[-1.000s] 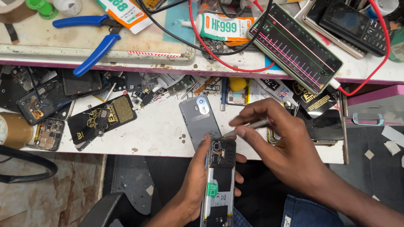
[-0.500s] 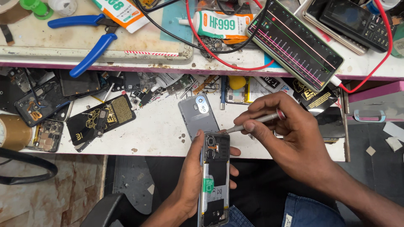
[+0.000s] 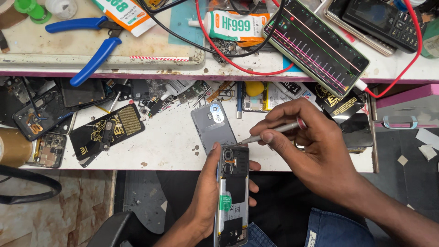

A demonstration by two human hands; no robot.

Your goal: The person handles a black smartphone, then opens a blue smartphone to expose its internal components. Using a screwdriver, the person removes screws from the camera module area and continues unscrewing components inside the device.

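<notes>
1. Head view, hands: left hand (image 3: 208,192) wrapped around an opened phone (image 3: 233,194), thumb along its left edge, fingertips showing past the right edge; phone held upright in front of the bench edge, back cover off, camera module at the top, a green tab low on its left side.
2. Right hand (image 3: 315,151) pinched shut on a slim silver screwdriver (image 3: 270,133); tip angled down-left, just above the phone's top right corner; whether the tip touches the phone I cannot tell.
3. The two hands sit close together, right one above and to the right of the left.
4. Just behind the phone: grey back cover (image 3: 213,124) lying flat on the white bench (image 3: 169,142), camera cutout facing up; it is close to the screwdriver tip.
5. Left part of bench: black anti-static bag (image 3: 107,132); loose circuit boards and phone frames near the far left edge.
6. Upper shelf: blue-handled pliers (image 3: 93,45) at left; white glue tube (image 3: 231,25) in the middle; a lit phone screen with coloured lines (image 3: 320,45) to the right, red cable (image 3: 219,50) looping beneath; black keypad phone (image 3: 379,20) at far right.
</notes>
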